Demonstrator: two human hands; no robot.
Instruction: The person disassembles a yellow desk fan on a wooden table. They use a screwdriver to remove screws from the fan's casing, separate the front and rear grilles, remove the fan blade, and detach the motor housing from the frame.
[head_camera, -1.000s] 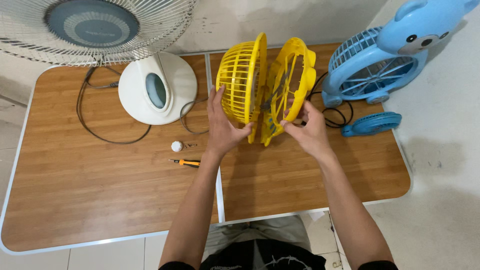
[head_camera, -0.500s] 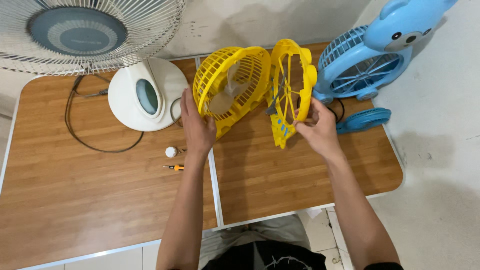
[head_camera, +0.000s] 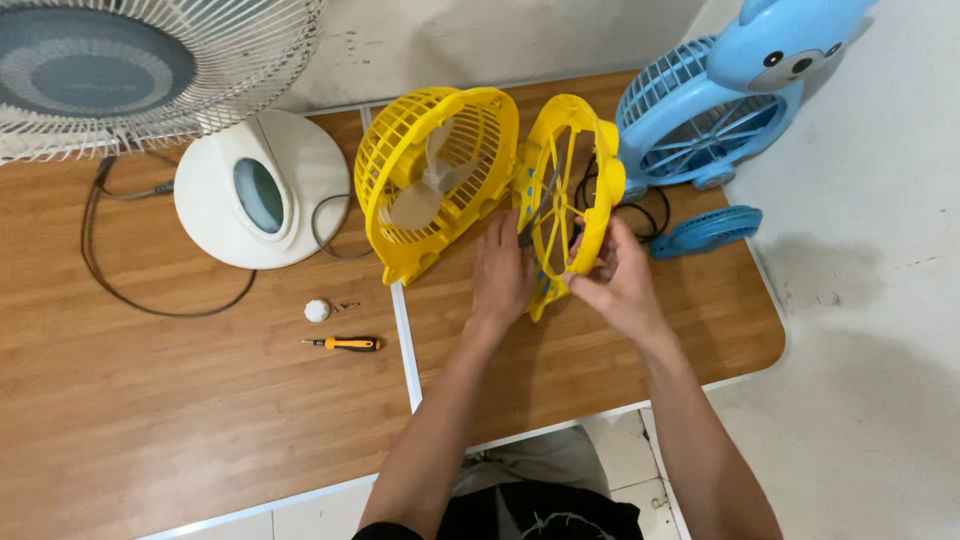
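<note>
The yellow fan frame (head_camera: 570, 190) stands on its edge near the far right corner of the worktop (head_camera: 200, 420). Both hands hold it so it stays up: the right hand (head_camera: 615, 280) pinches its rim, and the left hand (head_camera: 503, 275) presses its near side. The yellow grille with the blades (head_camera: 435, 175) now leans alone beside it; half a second ago the left hand held it. An orange screwdriver (head_camera: 345, 343) lies apart.

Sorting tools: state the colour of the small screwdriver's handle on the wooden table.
Orange, with black ends, on the small screwdriver; head view.
</note>
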